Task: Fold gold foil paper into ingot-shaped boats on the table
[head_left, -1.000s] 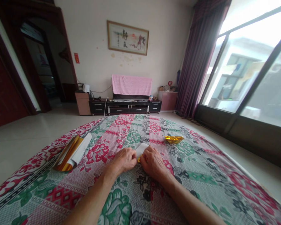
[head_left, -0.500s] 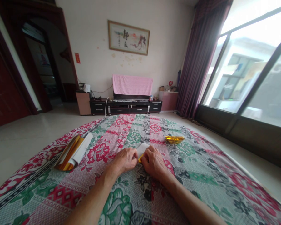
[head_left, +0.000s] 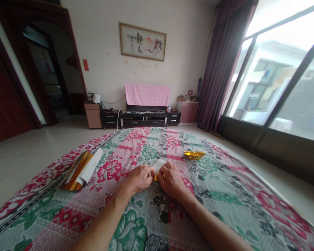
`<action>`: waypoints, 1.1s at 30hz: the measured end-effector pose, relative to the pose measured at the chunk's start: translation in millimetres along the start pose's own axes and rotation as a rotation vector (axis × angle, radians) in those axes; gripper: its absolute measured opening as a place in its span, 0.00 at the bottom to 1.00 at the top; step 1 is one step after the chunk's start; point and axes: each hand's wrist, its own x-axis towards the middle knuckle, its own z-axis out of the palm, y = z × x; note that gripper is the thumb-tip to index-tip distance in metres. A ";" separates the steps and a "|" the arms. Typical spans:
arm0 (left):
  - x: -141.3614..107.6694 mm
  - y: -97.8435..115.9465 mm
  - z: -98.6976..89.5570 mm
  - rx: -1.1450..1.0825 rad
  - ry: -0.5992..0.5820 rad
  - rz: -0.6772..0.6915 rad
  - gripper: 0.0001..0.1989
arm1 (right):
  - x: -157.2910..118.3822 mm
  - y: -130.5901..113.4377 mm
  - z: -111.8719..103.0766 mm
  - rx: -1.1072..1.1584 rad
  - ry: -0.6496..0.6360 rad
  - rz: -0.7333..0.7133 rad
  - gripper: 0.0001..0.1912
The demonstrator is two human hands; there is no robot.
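Note:
Between my hands lies a sheet of gold foil paper (head_left: pixel 159 163), its white back facing up and a gold fold showing at the near edge. My left hand (head_left: pixel 141 177) pinches the paper's left side, fingers closed. On the right side, my right hand (head_left: pixel 170 177) is closed with curled fingers on the gold fold. Both hands rest low on the flowered cloth, and they cover much of the paper. A folded gold paper ingot (head_left: pixel 194 154) sits beyond my right hand. Over to the left is a loose roll of gold-and-white paper sheets (head_left: pixel 81 170).
A patterned cloth (head_left: pixel 131 226) covers the round-edged table. Behind it stands a low black TV cabinet (head_left: pixel 143 121) with a pink cloth (head_left: pixel 147 94) draped above. A purple curtain (head_left: pixel 219 69) and large window are on the right, a doorway on the left.
More of the gold fold shows between my hands now. My fingers have shifted slightly on the paper; the ingot and the roll stay in place.

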 end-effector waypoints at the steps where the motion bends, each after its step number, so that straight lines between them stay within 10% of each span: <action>1: -0.1 -0.6 0.2 -0.004 0.002 0.010 0.12 | 0.1 -0.2 -0.2 0.001 -0.001 0.003 0.06; 33: 11.0 -16.2 7.6 -0.178 -0.119 -0.066 0.14 | -1.1 18.5 -8.6 0.066 -0.120 -0.010 0.07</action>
